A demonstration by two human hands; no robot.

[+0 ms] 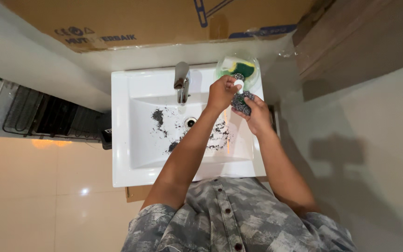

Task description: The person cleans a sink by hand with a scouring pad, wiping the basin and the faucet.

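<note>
My right hand (259, 113) is closed around a grey steel wool scrubber (241, 102) over the right side of a white sink (131, 172). My left hand (221, 93) pinches a small white object (239, 84), seemingly a bottle tip or cap, right above the scrubber. Dark dirt patches (158, 116) and specks are scattered in the basin around the drain (190, 122). A chrome tap (182, 82) stands at the back of the sink.
A clear round dish (255, 74) with a green and yellow sponge (242, 69) sits at the sink's back right corner. A cardboard box (155, 21) lies behind the sink. An appliance with exposed coils (47, 114) stands at the left. A brown cabinet (360, 37) is at the right.
</note>
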